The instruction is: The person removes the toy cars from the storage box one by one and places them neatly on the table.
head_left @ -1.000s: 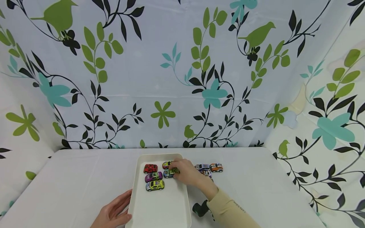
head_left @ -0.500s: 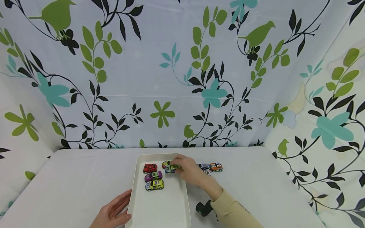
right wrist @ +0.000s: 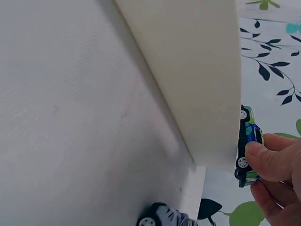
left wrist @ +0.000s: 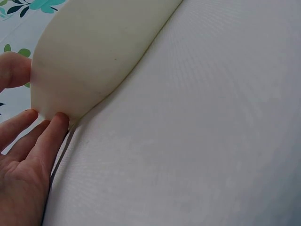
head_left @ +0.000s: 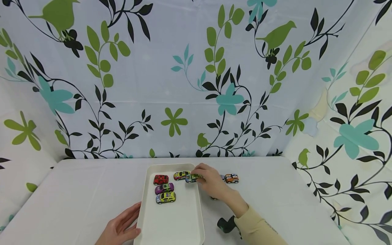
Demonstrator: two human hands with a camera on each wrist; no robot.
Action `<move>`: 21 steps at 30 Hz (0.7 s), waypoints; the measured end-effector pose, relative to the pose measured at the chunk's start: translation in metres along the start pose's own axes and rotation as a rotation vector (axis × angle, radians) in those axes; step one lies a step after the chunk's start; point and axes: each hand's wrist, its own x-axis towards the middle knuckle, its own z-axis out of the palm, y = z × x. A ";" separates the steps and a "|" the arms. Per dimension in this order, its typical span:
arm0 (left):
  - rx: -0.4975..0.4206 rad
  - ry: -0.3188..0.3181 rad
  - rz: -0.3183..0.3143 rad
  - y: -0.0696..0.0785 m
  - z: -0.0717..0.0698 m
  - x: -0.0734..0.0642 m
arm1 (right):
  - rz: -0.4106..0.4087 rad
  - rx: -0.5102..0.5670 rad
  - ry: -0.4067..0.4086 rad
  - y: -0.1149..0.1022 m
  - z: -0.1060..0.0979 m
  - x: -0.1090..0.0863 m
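Note:
In the head view my right hand (head_left: 211,180) pinches a green and blue toy car (head_left: 192,178) at the right rim of the white tray (head_left: 171,221). Thumb and fingertips grip the toy car (right wrist: 248,146) in the right wrist view, right by the tray's wall (right wrist: 188,70). My left hand (head_left: 120,226) lies along the tray's left edge. Up close, the fairly straight fingers of the left hand (left wrist: 28,155) touch the tray's outer wall (left wrist: 94,56). Inside the tray stand a red car (head_left: 161,179), a purple car (head_left: 164,188), a yellow car (head_left: 166,197) and a yellow-red car (head_left: 181,175).
Right of the tray, an orange and white car (head_left: 231,178) stands on the white table (head_left: 275,204); other cars there are mostly behind my right hand. A dark device (head_left: 226,224) sits by the right sleeve (head_left: 257,226). Patterned cloth (head_left: 137,85) hangs behind the table.
My right hand has moved right and slightly back with the pinched toy car, from beside the yellow-red car to the tray's right rim. The left hand has stayed by the tray.

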 end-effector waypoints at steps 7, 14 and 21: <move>-0.008 -0.020 0.006 0.001 0.001 -0.001 | 0.000 0.004 0.043 0.007 -0.003 -0.012; -0.016 -0.008 -0.012 0.001 0.000 0.000 | 0.015 -0.002 0.092 0.013 -0.005 -0.022; -0.012 -0.001 -0.015 0.000 0.000 0.000 | -0.023 0.002 0.135 0.016 -0.010 -0.030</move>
